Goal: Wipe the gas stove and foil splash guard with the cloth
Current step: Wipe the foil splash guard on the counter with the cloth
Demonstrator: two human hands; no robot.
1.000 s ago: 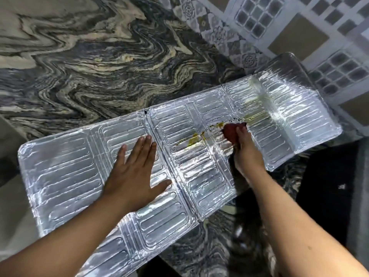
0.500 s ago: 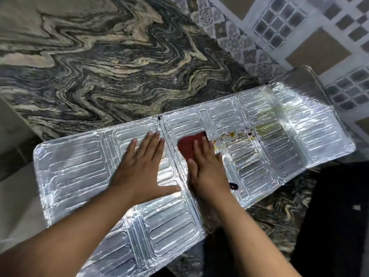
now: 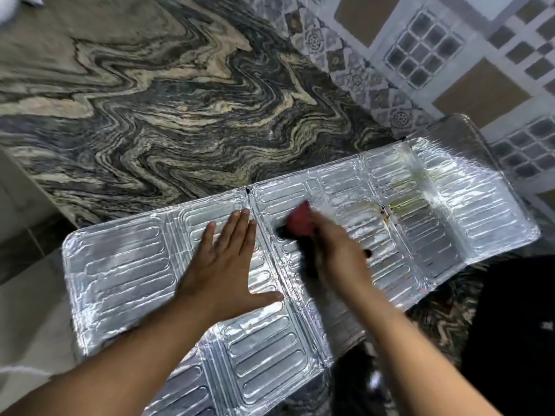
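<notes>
The foil splash guard (image 3: 120,274) lies flat across the marbled counter, its ribbed silver panels unfolded from lower left to upper right. My left hand (image 3: 225,265) presses palm-down on it near the middle fold, fingers spread. My right hand (image 3: 336,250), blurred by motion, holds a red cloth (image 3: 300,222) against the panel just right of that fold. Faint yellow-brown grease marks (image 3: 390,210) remain on the panel further right. The gas stove is out of view.
The dark wavy-patterned stone counter (image 3: 180,115) stretches behind the guard. A tiled wall (image 3: 450,55) rises at the upper right. A black area (image 3: 510,325) lies at the lower right past the counter edge, and a pale floor (image 3: 27,295) at the lower left.
My right hand swept the red cloth leftward from the stained right panel toward the middle fold; the yellow streaks there have thinned. My left hand stayed pressed in place.
</notes>
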